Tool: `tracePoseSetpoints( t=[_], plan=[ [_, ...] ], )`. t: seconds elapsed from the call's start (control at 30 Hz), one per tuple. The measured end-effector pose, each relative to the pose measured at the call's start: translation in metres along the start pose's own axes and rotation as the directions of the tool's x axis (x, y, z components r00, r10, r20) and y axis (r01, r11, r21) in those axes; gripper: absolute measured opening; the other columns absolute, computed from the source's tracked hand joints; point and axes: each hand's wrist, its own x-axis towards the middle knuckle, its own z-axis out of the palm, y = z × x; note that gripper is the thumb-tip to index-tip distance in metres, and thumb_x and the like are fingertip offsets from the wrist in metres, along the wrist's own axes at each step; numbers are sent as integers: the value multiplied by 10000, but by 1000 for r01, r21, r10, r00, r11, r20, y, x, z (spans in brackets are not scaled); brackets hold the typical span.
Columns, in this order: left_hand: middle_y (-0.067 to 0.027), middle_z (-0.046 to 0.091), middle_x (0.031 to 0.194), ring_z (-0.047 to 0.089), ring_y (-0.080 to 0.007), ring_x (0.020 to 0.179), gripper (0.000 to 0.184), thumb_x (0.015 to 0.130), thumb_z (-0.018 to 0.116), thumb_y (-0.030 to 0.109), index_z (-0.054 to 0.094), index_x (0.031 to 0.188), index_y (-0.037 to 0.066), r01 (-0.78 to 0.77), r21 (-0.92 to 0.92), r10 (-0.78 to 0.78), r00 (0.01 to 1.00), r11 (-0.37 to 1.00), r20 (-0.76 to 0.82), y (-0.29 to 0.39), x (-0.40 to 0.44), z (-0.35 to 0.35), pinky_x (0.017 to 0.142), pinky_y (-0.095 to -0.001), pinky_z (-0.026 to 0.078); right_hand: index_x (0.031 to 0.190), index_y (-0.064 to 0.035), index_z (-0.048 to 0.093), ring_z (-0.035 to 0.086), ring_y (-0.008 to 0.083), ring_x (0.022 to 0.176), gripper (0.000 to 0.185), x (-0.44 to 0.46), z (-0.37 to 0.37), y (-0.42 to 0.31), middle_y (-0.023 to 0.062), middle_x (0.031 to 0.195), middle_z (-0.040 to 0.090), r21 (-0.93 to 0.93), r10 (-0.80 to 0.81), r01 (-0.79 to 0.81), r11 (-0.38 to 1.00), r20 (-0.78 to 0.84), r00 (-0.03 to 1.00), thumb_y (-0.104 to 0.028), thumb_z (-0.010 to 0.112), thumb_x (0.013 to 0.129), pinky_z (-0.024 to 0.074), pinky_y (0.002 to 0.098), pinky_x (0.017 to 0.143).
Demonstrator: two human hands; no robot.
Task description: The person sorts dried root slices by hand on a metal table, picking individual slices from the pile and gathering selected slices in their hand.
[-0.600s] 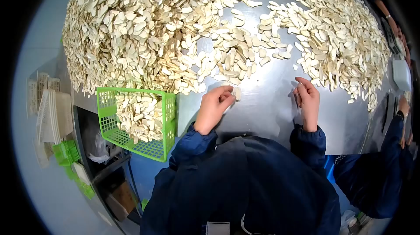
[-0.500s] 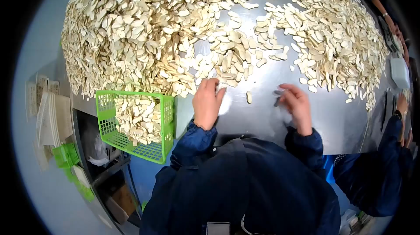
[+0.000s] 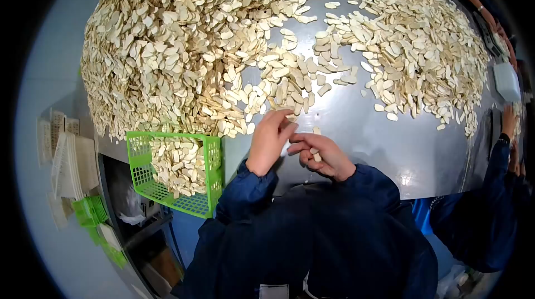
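My left hand [image 3: 270,142] is at the near edge of a loose spread of pale, dried-looking slices [image 3: 290,79]. Its fingers are curled, with a slice [image 3: 291,118] at the thumb and fingertips. Close on its right, my right hand [image 3: 326,157] is closed, and a small pale slice [image 3: 316,155] shows between its fingers. Another slice [image 3: 316,130] lies on the metal table [image 3: 356,132] just beyond the right hand. A green plastic basket [image 3: 213,171], part-filled with slices, stands left of my left hand.
A tall heap of slices [image 3: 161,48] rises at the left, and a flatter one [image 3: 418,48] spreads to the right. A white container [image 3: 506,82] and co-workers' arms [image 3: 497,160] are along the right edge. Stacked white trays [image 3: 75,165] are at the far left.
My right hand has moved left, close to my left hand, and now has a slice in its fingers. My left hand has shifted slightly right, its thumb and fingers closer together.
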Motion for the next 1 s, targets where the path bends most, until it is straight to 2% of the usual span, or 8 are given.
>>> tracePoseSetpoints(
  t=[0.07, 0.17, 0.23, 0.33, 0.47, 0.8, 0.93, 1.0],
  plan=[
    [-149, 586, 871, 613, -289, 738, 264, 814, 636, 83, 619, 1066, 10, 6, 107, -5, 1000, 994, -14, -9, 12, -1, 666, -351, 482, 1298, 36, 408, 467, 68, 545, 374, 2, -5, 0, 132, 986, 604, 3, 1, -1, 1000, -35, 999, -73, 455, 942, 272, 159, 382],
    [-146, 580, 873, 607, -300, 767, 248, 808, 640, 96, 625, 1043, 16, -4, 140, 4, 1000, 990, 0, -9, 28, 5, 680, -369, 485, 1319, 36, 382, 446, 62, 541, 411, -15, -16, -32, 133, 991, 589, -22, -302, 305, 952, -223, 927, -37, 456, 921, 280, 163, 383],
    [-140, 566, 877, 592, -298, 800, 233, 798, 649, 109, 628, 1012, 20, -72, 196, 77, 997, 978, -18, -7, 36, 21, 691, -378, 482, 1338, 29, 363, 417, 64, 526, 450, -22, -38, -57, 122, 989, 575, -183, -638, 633, 752, -442, 631, -26, 474, 906, 281, 166, 383],
    [-124, 546, 844, 543, -307, 848, 159, 777, 662, 127, 639, 886, 13, -197, 363, 237, 969, 911, -70, 5, 50, 44, 729, -394, 449, 1347, 31, 361, 368, 61, 492, 464, -44, -29, -82, 92, 888, 562, -235, -715, 732, 639, -531, 454, -34, 475, 902, 263, 177, 388],
    [-131, 524, 833, 513, -317, 847, 169, 725, 697, 109, 584, 819, 24, -201, 457, 263, 962, 867, -75, -1, 59, 61, 724, -405, 427, 1346, 36, 356, 342, 54, 455, 452, -42, -31, -69, 46, 746, 562, -271, -733, 692, 669, -401, 550, -57, 478, 921, 263, 189, 375],
    [-67, 571, 802, 523, -277, 832, 94, 757, 660, 86, 593, 820, 68, -282, 450, 311, 950, 847, 11, 6, 55, 65, 749, -397, 369, 1239, 23, 454, 415, 60, 498, 324, -19, -34, -40, 66, 849, 602, -135, -603, 594, 793, -307, 736, -78, 468, 932, 260, 180, 360],
    [-67, 593, 734, 558, -233, 738, 112, 794, 660, 114, 602, 860, 46, -305, 293, 321, 947, 906, -6, 15, 54, 59, 701, -351, 408, 1192, 17, 501, 484, 76, 545, 310, -16, -39, -39, 77, 878, 620, -52, -522, 523, 851, -209, 827, -192, 417, 980, 275, 178, 361],
    [-77, 593, 731, 545, -223, 699, 143, 808, 656, 141, 603, 884, 31, -145, -14, 145, 984, 989, 106, 34, 50, 53, 657, -341, 424, 1175, 5, 530, 559, 99, 608, 417, -17, -39, -40, 86, 935, 641, 95, -422, 432, 897, -107, 900, -342, 375, 1006, 301, 177, 367]
  ],
)
